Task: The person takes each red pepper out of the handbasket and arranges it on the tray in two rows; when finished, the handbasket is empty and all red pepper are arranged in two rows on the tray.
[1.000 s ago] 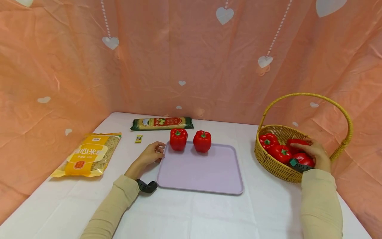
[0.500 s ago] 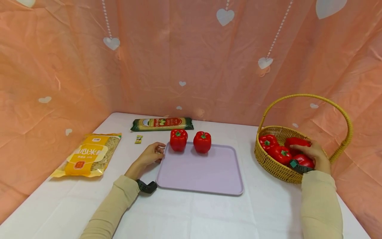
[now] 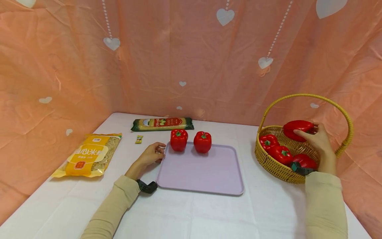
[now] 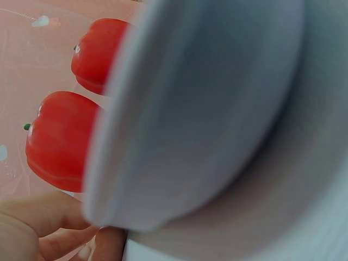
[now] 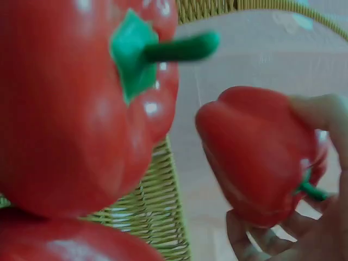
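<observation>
My right hand point(image 3: 322, 141) holds a red bell pepper point(image 3: 298, 129) on its side above the right part of the wicker basket point(image 3: 272, 167). In the right wrist view, thumb and fingers wrap around the held pepper point(image 5: 255, 157), its green stem toward the palm. Other red bell peppers point(image 3: 282, 154) lie inside the basket. My left hand point(image 3: 149, 155) rests at the left rim of the lilac tray point(image 3: 200, 176), fingers loosely bent and touching the edge. Two upright red bell peppers, one left point(image 3: 178, 141) and one right point(image 3: 202, 142), stand along the tray's far side.
A yellow bag of grain point(image 3: 89, 154) lies at the far left. Behind the tray are a long green-ended pasta packet point(image 3: 162, 123) and a small yellow sachet point(image 3: 139, 139). The basket's tall handle point(image 3: 304, 95) arches over its opening. A pink curtain hangs behind the table.
My right hand has lifted the bell pepper up from among the others in the basket. The left hand, the tray and its two peppers have stayed in place.
</observation>
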`<state>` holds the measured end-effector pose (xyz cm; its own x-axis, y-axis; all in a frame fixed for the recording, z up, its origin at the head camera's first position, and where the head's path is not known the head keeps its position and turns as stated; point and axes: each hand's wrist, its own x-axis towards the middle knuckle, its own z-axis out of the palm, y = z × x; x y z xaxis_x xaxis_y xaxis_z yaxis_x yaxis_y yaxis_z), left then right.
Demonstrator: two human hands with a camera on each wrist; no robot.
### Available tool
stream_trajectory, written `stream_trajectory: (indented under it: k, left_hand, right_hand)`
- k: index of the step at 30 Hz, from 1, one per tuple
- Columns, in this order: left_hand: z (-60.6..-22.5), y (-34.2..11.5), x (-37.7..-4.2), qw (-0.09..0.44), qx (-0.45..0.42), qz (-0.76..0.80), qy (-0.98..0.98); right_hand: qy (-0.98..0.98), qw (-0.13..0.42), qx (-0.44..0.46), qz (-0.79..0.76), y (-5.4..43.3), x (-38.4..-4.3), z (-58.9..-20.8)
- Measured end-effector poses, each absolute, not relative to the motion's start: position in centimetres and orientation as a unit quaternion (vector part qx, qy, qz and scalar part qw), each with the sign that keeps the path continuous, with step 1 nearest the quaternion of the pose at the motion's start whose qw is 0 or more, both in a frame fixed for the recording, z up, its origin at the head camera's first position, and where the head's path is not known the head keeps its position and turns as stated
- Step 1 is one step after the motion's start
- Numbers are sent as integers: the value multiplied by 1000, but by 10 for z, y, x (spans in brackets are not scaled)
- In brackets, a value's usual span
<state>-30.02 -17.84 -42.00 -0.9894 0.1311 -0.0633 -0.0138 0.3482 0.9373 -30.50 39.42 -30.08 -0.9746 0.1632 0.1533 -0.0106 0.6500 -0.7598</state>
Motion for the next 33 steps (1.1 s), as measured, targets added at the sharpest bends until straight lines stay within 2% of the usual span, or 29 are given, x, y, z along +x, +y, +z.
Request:
stream_trajectory:
  k: [4,17,33]
  left_hand:
    - [-420,-179,-300,63,36,568,820]
    - [-418,-180,-300,67,40,567,820]
    - [-418,-179,-300,67,43,574,815]
  right_hand:
    - [-901,136,-23,410,383,-302,-293]
    - [-862,174,66,471,325,-289,-286]
    - [-847,135,148,493,242,-299,-299]
